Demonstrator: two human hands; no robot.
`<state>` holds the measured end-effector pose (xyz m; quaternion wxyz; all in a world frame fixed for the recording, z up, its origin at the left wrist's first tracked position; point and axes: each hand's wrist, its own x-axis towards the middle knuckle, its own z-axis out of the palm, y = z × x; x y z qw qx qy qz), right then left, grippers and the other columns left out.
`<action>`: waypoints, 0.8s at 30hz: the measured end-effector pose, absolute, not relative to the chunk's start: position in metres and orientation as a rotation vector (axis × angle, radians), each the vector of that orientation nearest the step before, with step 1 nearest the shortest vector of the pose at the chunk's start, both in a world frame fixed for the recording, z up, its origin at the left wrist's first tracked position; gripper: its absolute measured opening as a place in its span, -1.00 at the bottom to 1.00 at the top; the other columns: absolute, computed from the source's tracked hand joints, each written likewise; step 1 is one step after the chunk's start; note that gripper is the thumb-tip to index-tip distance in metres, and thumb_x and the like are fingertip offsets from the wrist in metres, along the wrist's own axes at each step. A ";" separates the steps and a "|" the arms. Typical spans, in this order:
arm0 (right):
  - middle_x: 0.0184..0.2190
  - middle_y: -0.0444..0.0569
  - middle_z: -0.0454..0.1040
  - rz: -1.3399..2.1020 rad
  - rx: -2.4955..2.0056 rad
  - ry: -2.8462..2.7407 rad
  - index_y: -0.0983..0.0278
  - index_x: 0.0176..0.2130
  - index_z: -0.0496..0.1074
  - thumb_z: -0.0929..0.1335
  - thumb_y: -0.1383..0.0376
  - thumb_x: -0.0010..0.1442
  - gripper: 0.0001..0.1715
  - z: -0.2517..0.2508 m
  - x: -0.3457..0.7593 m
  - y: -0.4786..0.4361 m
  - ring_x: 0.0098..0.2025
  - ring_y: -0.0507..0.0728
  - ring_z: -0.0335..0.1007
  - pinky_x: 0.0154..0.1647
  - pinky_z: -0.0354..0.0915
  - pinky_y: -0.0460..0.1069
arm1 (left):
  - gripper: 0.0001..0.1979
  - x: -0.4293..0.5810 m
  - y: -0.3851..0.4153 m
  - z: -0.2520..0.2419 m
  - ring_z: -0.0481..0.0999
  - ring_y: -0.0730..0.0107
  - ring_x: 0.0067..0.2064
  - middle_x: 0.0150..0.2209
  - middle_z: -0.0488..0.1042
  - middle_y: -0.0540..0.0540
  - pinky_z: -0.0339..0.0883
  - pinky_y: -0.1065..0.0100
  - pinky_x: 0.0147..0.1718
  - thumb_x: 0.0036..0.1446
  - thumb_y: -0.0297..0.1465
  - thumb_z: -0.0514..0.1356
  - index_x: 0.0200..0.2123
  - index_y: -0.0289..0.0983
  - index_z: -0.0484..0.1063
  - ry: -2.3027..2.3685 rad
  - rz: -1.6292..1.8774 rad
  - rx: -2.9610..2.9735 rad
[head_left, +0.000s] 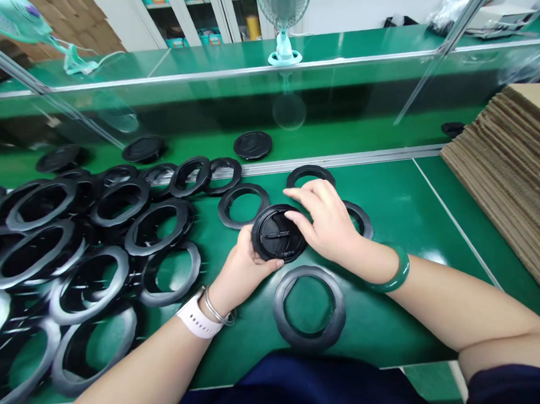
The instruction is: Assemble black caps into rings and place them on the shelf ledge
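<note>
Black rings [94,276] lie overlapping on the green worktop [389,197], left of the hands. The left hand [242,273], palm up, cradles a round black cap [277,233] above the worktop, its fingers [266,264] curled around the rim. The right hand [324,220] grips the cap's far edge from above, wrist lowered. Stacked corrugated cardboard [504,180] stands far right.

Left hand [242,275], right hand [324,222] holding black disc [278,234], rings [279,306]
</note>
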<state>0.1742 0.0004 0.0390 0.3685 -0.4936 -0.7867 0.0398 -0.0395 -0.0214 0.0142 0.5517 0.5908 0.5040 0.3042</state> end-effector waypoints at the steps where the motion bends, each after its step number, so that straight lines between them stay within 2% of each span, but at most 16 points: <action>1: -0.08 0.15 0.40 0.177 -1.335 -1.970 0.35 0.11 0.42 0.34 0.24 0.36 -0.61 0.038 0.176 0.002 -0.01 0.25 0.28 0.05 0.27 0.17 | -0.28 -0.041 -0.021 0.014 0.56 0.07 0.07 0.05 0.47 -0.16 0.51 0.07 0.02 -0.05 -0.37 0.44 0.11 -0.16 0.15 1.213 0.734 1.416; 5: -0.08 0.11 0.45 0.461 -1.493 -1.997 0.33 0.02 0.47 0.34 0.25 0.37 -0.71 0.032 0.177 0.007 0.02 0.24 0.32 0.12 0.24 0.18 | -0.28 -0.044 -0.019 0.016 0.53 0.00 0.09 0.03 0.44 -0.17 0.51 0.03 0.01 -0.07 -0.33 0.44 0.10 -0.15 0.15 1.258 0.756 1.469; 8: -0.08 0.09 0.46 0.454 -1.515 -2.033 0.33 -0.04 0.46 0.35 0.21 0.37 -0.75 0.032 0.173 0.005 0.02 0.23 0.30 0.13 0.21 0.16 | -0.24 -0.044 -0.020 0.017 0.51 -0.02 0.11 0.07 0.41 -0.18 0.50 0.00 0.01 -0.07 -0.31 0.45 0.13 -0.16 0.13 1.260 0.723 1.484; 14: -0.24 -0.04 0.48 0.557 -1.538 -1.930 0.29 -0.19 0.41 0.41 0.20 0.32 -0.80 0.036 0.169 0.003 -0.14 0.17 0.34 -0.01 0.23 0.09 | -0.13 -0.044 -0.021 0.016 0.49 -0.03 0.12 0.15 0.39 -0.21 0.51 0.00 -0.01 -0.08 -0.25 0.49 0.21 -0.14 0.09 1.178 0.697 1.437; 19: -0.22 -0.06 0.49 0.645 -1.465 -1.870 0.25 -0.12 0.45 0.40 0.23 0.32 -0.84 0.038 0.166 -0.001 -0.11 0.16 0.35 0.02 0.21 0.08 | -0.41 -0.044 -0.019 0.016 0.43 0.09 0.17 0.13 0.41 -0.16 0.39 0.10 0.13 0.14 -0.19 0.35 0.15 -0.19 0.22 1.093 0.804 1.378; 24: -0.21 -0.05 0.47 0.676 -1.446 -1.829 0.26 -0.17 0.46 0.41 0.26 0.31 -0.88 0.035 0.161 -0.005 -0.08 0.17 0.32 0.03 0.20 0.08 | -0.62 -0.044 -0.017 0.016 0.43 0.17 0.11 0.04 0.46 -0.09 0.31 0.17 0.13 0.30 -0.15 0.18 0.07 -0.20 0.31 1.205 0.820 1.511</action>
